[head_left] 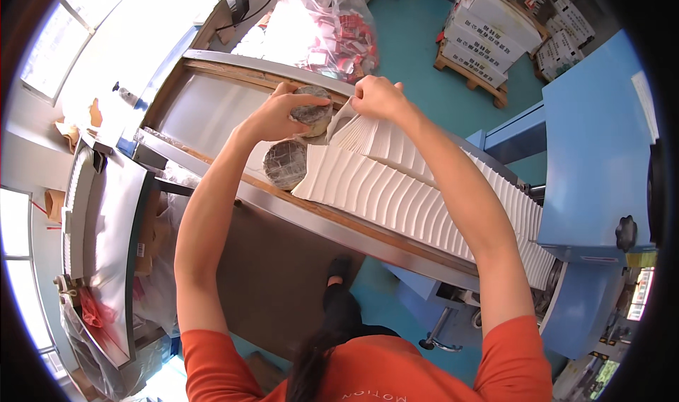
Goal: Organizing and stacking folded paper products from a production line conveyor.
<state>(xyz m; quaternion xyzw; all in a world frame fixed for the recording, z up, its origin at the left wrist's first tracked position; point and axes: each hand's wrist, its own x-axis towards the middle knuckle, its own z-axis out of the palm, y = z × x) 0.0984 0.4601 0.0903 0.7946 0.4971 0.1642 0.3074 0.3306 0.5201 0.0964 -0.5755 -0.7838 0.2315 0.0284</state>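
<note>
My left hand [274,118] is wrapped round a grey, tape-covered round block [311,103] at the end of the far row of white folded paper sheets [364,135]. A second taped round block [285,164] rests against the end of the near paper row [382,190]. Both rows lie fanned along a long conveyor bed [216,112] with wooden side rails. At the far row's end, my right hand [380,98] is closed, its fingertips pinching the upper edge of the white sheets. The fingertips' exact hold is partly hidden.
A blue machine [601,154] stands at the right end of the conveyor. Beyond the far rail sits a clear plastic bag [332,34] of red and white pieces. White cartons [488,31] are stacked on a wooden pallet at the back right. A curved-looking bench [106,239] is at the left.
</note>
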